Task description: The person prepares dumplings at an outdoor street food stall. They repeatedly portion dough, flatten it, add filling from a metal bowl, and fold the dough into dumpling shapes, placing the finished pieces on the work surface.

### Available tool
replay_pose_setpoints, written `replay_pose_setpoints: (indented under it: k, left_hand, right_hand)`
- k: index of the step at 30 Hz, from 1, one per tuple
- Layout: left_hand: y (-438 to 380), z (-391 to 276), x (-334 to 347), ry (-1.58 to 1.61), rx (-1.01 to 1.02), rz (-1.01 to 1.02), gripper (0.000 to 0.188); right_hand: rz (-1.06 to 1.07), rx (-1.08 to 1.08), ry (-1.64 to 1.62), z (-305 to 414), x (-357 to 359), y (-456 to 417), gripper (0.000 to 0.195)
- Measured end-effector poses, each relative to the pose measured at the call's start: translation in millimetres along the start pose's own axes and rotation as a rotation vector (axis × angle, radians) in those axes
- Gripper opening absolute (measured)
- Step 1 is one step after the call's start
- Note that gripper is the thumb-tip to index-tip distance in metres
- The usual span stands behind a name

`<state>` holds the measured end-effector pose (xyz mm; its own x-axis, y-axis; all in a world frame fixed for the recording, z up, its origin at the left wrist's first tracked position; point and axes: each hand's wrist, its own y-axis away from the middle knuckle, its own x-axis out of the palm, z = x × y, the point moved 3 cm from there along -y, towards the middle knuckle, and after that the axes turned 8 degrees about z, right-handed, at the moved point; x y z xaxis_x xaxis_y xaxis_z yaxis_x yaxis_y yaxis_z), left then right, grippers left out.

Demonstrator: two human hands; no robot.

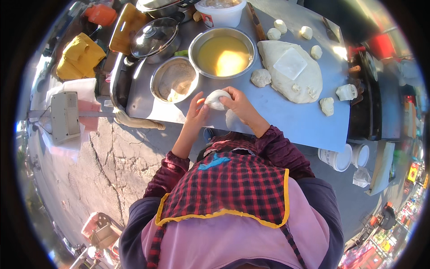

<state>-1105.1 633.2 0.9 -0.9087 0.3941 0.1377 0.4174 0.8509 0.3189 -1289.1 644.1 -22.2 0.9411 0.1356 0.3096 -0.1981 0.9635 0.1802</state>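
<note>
A white ball of dough [216, 100] is held between my two hands above the near edge of the metal table [295, 124]. The fingers and thumb of my right hand [238, 105] grip it from the right. My left hand [196, 112] touches its left side with the fingertips. Just beyond the hands stand a metal bowl of brownish, floury filling [181, 79] and a larger metal bowl of yellow liquid [223, 55]. To the right lies a large slab of dough [292, 85] with a translucent square scraper [290, 64] on it. A dough lump [261, 78] sits beside the slab.
Several small dough pieces, one a lump [327, 106], lie around the slab. A lidded pot [154, 38], a wooden board [127, 28], a white tub [221, 13] and a wooden rolling pin [256, 22] stand or lie at the back. A rolled cloth [137, 121] hangs on the left edge.
</note>
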Motion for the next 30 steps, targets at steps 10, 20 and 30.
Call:
replay_pose_setpoints:
  k: [10, 20, 30]
  left_hand:
    - [-14.4, -23.8, 32.6, -0.202, -0.103, 0.471, 0.029]
    - [-0.8, 56.4, 51.2, -1.512, 0.390, 0.484, 0.107]
    - [-10.7, 53.9, 8.2, -1.387, 0.406, 0.268, 0.094]
  right_hand:
    - [-0.047, 0.090, 0.625, 61.2, -4.0, 99.1, 0.041]
    - [-0.247, -0.076, 1.380, -41.6, -5.8, 89.9, 0.077]
    - [-0.584, 0.033, 1.280, -31.9, -43.6, 87.7, 0.044]
